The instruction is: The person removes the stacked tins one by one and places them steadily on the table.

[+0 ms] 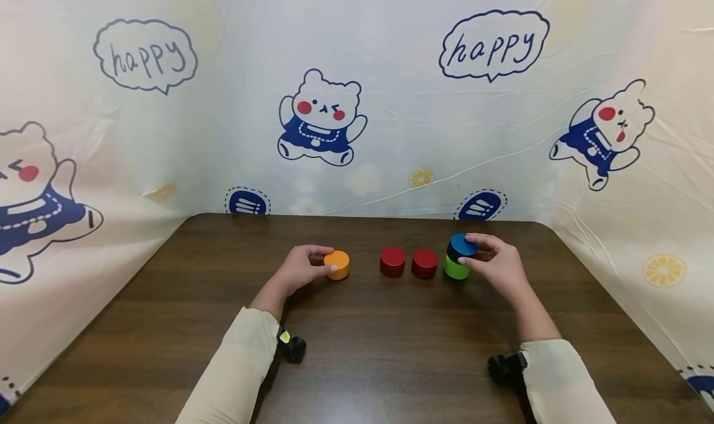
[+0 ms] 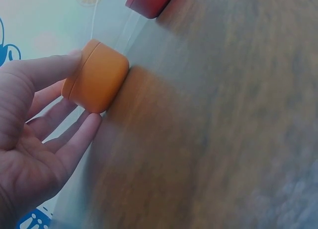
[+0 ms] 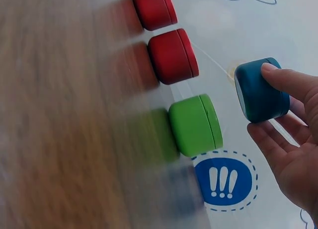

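Observation:
An orange round block, like a short cylinder with a lid line, sits on the table at the left of the row. My left hand pinches it between thumb and fingers; in the left wrist view the orange block touches the tabletop. My right hand grips a blue round block by its sides. The right wrist view shows this blue block raised off the table, with a gap between it and a green round block. The green block stands on the table below it.
Two red round blocks, one nearer the middle and one nearer the green block, stand between my hands. The brown wooden table ends at a patterned cloth backdrop. Small black devices are on both wrists.

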The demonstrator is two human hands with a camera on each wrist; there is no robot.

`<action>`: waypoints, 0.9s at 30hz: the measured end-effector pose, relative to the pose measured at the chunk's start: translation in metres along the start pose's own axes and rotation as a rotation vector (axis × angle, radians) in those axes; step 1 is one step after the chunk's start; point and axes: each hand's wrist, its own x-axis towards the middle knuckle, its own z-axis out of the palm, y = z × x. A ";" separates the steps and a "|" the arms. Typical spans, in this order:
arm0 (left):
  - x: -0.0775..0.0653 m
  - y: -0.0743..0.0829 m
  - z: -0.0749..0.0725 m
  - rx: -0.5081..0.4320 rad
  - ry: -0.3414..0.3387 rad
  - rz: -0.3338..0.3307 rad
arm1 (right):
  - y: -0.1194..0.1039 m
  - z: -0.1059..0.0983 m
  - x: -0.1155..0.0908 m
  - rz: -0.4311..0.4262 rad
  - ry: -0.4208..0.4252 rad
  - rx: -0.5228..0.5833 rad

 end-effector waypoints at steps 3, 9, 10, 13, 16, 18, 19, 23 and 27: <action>0.000 0.000 0.000 -0.006 0.005 -0.007 | 0.002 -0.004 0.000 0.017 0.021 -0.002; 0.000 -0.001 0.000 0.000 0.003 0.008 | 0.008 -0.009 -0.002 0.044 0.052 0.006; 0.001 -0.002 0.000 0.000 0.003 0.009 | 0.009 -0.010 -0.002 0.050 0.053 0.004; 0.001 -0.002 0.000 0.004 0.002 0.007 | 0.011 -0.014 -0.001 0.069 0.060 0.003; 0.000 -0.001 0.000 0.001 0.003 0.000 | 0.013 -0.018 -0.001 0.091 0.064 0.005; 0.000 0.000 0.000 0.003 0.004 0.000 | 0.015 -0.020 -0.002 0.107 0.067 0.008; -0.001 0.000 0.000 0.002 0.005 0.001 | 0.015 -0.021 -0.002 0.116 0.068 0.010; -0.001 0.000 0.001 0.000 0.006 0.000 | 0.018 -0.025 -0.004 0.141 0.069 0.010; -0.001 -0.001 0.002 -0.004 0.006 0.002 | 0.021 -0.027 -0.005 0.187 0.066 0.001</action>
